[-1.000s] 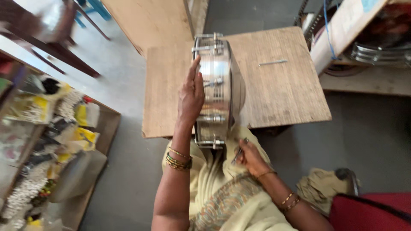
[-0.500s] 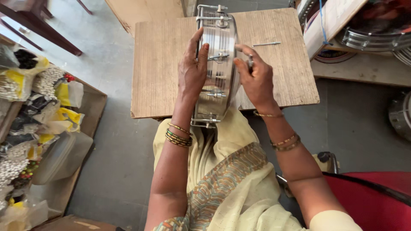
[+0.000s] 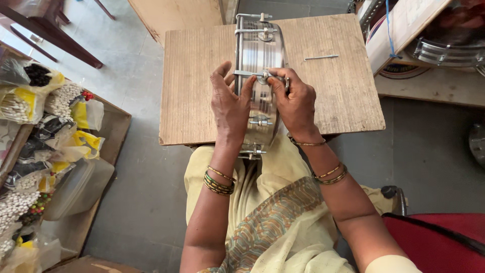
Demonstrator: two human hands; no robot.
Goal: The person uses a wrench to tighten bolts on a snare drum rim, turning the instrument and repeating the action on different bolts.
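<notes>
**Both hands on the drum shell, working a tension lug**

I see a shiny metal drum shell (image 3: 258, 81) standing on its edge on a low wooden board (image 3: 202, 76), its lower rim hanging over the near edge of the board towards my lap. My left hand (image 3: 230, 108) lies flat against the left side of the shell, fingers spread and curled over the rim, steadying it rather than clamping anything. My right hand (image 3: 295, 101) is pinched narrow: thumb and forefinger close on a tension lug (image 3: 261, 77) at the middle of the shell's outer face, touching the left hand's fingertips there.

As for progress, I judge the fitting to be partly done. A lug with its rod already sits at the far end of the shell, another shows lower down below my hands, and one more at the near end above my lap. The one under my fingers is the one in hand; I cannot tell whether it is tight or only started. One loose metal rod (image 3: 321, 57) lies on the board to the right, well apart from the shell, so at least that piece looks not yet fitted. The side of the shell facing away is hidden.

To my left, a tray of packets and beads (image 3: 45, 121) sits on the floor.
</notes>
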